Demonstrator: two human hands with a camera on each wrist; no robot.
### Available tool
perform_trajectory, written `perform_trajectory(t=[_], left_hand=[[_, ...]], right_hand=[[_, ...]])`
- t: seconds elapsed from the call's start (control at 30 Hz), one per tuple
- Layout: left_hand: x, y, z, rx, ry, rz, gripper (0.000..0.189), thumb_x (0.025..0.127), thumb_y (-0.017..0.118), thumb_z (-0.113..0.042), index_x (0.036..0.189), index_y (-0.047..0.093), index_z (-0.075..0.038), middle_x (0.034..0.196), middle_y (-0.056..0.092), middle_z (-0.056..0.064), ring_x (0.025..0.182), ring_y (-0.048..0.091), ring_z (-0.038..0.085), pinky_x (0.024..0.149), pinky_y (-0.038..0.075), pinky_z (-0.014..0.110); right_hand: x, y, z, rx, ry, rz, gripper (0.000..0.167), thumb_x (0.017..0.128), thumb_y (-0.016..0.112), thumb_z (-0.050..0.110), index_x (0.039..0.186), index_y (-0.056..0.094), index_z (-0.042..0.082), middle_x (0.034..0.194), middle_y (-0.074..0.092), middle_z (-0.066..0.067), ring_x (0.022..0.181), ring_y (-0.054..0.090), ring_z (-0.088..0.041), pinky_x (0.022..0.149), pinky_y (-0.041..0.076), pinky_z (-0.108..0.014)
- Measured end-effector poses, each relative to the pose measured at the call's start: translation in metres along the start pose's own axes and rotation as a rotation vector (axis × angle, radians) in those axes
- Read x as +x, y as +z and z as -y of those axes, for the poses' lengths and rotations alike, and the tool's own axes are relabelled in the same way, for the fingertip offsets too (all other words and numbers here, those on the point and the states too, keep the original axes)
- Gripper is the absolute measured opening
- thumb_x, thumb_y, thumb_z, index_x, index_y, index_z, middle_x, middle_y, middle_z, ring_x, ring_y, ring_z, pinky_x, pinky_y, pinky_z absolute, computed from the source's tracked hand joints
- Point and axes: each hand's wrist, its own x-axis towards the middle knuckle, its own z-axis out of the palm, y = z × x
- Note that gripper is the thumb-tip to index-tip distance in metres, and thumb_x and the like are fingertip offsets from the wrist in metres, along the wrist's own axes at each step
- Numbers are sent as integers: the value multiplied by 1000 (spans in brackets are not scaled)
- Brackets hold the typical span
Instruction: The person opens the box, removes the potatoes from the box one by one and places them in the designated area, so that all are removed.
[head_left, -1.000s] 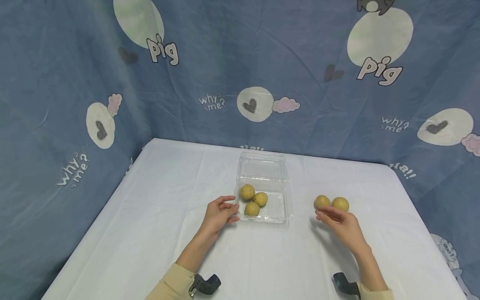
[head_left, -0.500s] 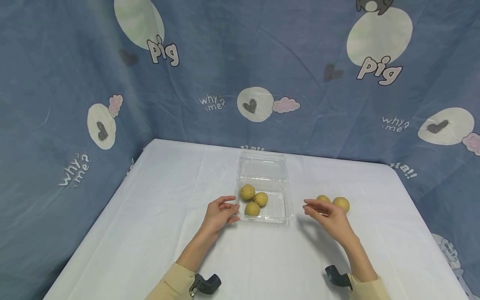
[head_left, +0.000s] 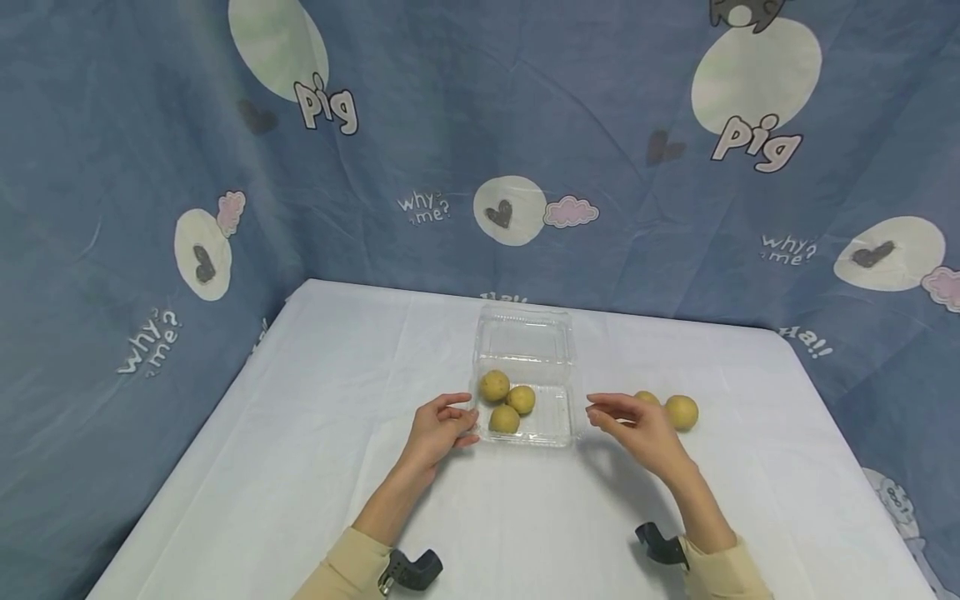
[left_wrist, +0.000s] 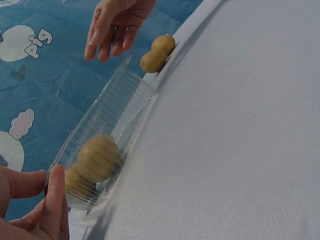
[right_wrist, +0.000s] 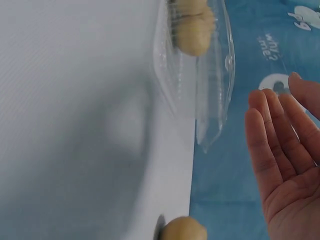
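The white table (head_left: 300,400) is basically carrying an open clear plastic clamshell (head_left: 551,417), and two round yellow things (head_left: 682,412) are just chilling off to its right.

White-clothed surface (head_left: 330,375): clear plastic box (head_left: 555,414), lid (head_left: 525,337) behind, three yellow round objects (head_left: 521,400) inside | left grip (head_left: 438,428) on its left edge | right grip (head_left: 642,433) beside its right edge | yellow round pair (head_left: 682,412) further right

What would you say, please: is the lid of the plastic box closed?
No, the head view shows the lid folded open at the far side of the plastic box, not over its base.
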Motion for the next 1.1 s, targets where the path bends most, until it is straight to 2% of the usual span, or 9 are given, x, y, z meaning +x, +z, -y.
perform_trajectory(t=[0.17, 0.5, 0.73, 1.1], left_hand=[[1, 0, 1, -3, -2, 2, 41, 91, 68, -1, 129, 55, 4, 90, 60, 12, 79, 61, 16, 72, 62, 29], [1, -1, 4, 1, 2, 1, 39, 91, 67, -1, 128, 56, 4, 88, 60, 11, 79, 61, 16, 72, 62, 30], [2, -1, 3, -12, 9, 10, 40, 91, 68, -1, 128, 55, 5, 88, 61, 11, 79, 61, 16, 72, 62, 30], [1, -3, 2, -21, 16, 27, 42, 92, 67, -2, 131, 53, 6, 88, 61, 9, 78, 61, 15, 72, 62, 30]], right_hand=[[9, 9, -12, -14, -26, 10, 26, 89, 73, 10, 113, 70, 1, 97, 73, -5, 86, 69, -14, 77, 59, -24], [19, 25, -9, -42, -35, 87, 25, 89, 74, 16, 113, 72, 6, 100, 73, -1, 90, 69, -15, 80, 59, -28], [27, 35, -5, -116, -14, 115, 29, 92, 71, 25, 115, 72, 7, 105, 72, 0, 94, 68, -18, 77, 59, -32], [46, 51, -4, -159, -57, 122, 32, 92, 71, 16, 120, 67, 0, 104, 71, -9, 94, 68, -24, 81, 60, -38]])
